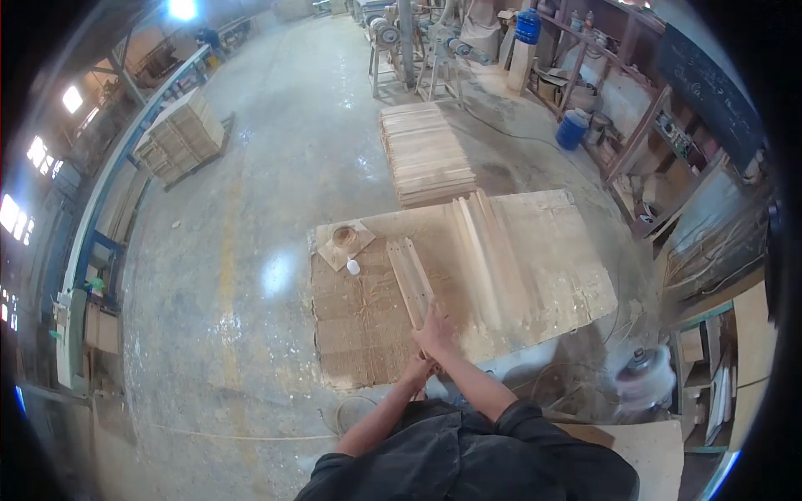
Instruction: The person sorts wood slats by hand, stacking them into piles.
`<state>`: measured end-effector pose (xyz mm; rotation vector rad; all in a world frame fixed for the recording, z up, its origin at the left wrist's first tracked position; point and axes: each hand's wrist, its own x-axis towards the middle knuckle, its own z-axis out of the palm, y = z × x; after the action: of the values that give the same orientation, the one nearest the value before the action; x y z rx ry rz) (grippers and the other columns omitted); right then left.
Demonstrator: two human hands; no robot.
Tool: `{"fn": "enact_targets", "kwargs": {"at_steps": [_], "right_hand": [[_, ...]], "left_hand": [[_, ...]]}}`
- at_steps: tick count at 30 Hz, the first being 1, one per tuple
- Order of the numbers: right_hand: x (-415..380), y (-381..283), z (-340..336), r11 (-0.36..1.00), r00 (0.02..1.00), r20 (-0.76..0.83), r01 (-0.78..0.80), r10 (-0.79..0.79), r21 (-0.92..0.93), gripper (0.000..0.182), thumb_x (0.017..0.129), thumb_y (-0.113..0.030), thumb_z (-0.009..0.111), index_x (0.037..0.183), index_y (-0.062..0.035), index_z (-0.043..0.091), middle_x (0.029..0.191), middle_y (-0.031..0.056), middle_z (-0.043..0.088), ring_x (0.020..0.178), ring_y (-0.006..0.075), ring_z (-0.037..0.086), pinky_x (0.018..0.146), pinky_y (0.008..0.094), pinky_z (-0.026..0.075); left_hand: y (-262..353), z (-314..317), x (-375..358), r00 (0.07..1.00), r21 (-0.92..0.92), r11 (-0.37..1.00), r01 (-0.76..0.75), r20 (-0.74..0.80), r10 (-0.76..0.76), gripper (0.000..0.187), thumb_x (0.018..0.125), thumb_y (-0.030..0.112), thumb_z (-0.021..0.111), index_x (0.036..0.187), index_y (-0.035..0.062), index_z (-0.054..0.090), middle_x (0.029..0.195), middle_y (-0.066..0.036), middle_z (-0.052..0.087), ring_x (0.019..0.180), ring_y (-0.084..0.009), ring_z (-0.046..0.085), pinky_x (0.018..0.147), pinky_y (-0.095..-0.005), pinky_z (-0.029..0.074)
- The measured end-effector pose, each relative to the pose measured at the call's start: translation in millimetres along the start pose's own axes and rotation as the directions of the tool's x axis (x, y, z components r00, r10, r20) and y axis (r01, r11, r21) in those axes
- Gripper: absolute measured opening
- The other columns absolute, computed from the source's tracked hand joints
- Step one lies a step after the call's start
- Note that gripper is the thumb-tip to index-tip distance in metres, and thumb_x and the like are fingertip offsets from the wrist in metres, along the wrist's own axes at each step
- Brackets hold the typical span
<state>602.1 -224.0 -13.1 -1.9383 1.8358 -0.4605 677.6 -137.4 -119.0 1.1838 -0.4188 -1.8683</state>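
Note:
A pair of narrow wooden strips (409, 271) lies side by side on a worn, glue-stained board (342, 309). Around their near end is my right hand (434, 332), with its fingers bent over the wood. Just below it, my left hand (418, 367) is closed close to my right wrist; what it holds is hidden. A round cup (344, 237) rests on a small square sheet beyond the strips' left side, with a small white object (352, 267) next to it. Longer strips (480, 259) lie together to the right.
Beyond the board sits a big stack of strips (426, 150). Machines on stands (434, 58) are farther back. A wooden crate (184, 134) is at the left, and a blue container (573, 129) by the right shelves. A blurred round object (645, 380) is at the near right.

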Motion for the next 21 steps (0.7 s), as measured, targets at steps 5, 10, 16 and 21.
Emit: {"fn": "enact_targets", "kwargs": {"at_steps": [5,10,16,21], "right_hand": [[4.3,33.7,-44.5,0.922,0.976,0.173,-0.188,0.135,0.339,0.092,0.074,-0.039,0.082,0.150,-0.0046,0.041,0.110,0.0197,0.069,0.097,0.0320,0.068,0.086,0.0430,0.054],[-45.4,104.7,-126.7,0.675,0.956,0.229,-0.292,0.184,0.678,0.090,0.078,-0.041,0.080,0.152,-0.0062,0.041,0.097,0.0145,0.069,0.085,0.0182,0.066,0.076,0.0329,0.053],[-124.7,203.9,-253.7,0.746,0.736,-0.294,-0.406,0.609,0.528,0.080,0.076,-0.036,0.079,0.147,-0.0116,0.049,0.107,0.0186,0.071,0.098,0.0275,0.069,0.087,0.0385,0.054],[-179.9,320.9,-333.6,0.575,0.288,-0.546,-0.665,0.787,0.476,0.072,0.075,-0.039,0.076,0.138,-0.0116,0.054,0.100,0.0176,0.074,0.097,0.0334,0.071,0.088,0.0424,0.055]], "left_hand": [[51.1,19.3,-42.8,0.981,0.212,0.975,0.069,0.162,-0.105,0.048,0.102,0.035,0.055,0.140,0.0054,0.051,0.136,-0.010,0.058,0.125,-0.0211,0.057,0.105,-0.0358,0.044],[55.0,-39.9,-69.4,0.967,0.492,0.864,0.107,0.150,-0.205,0.053,0.105,0.046,0.046,0.138,0.0059,0.057,0.130,-0.009,0.066,0.120,-0.0198,0.060,0.104,-0.0365,0.044],[-64.4,-195.1,-35.7,0.925,0.520,0.781,0.345,-0.049,-0.376,0.056,0.105,0.048,0.045,0.137,0.0037,0.057,0.121,-0.010,0.069,0.104,-0.0183,0.066,0.086,-0.0313,0.049],[-42.5,-87.2,17.0,0.917,0.777,0.551,0.303,-0.080,-0.391,0.057,0.105,0.048,0.046,0.140,0.0039,0.053,0.125,-0.011,0.066,0.109,-0.0193,0.062,0.091,-0.0318,0.046]]}}
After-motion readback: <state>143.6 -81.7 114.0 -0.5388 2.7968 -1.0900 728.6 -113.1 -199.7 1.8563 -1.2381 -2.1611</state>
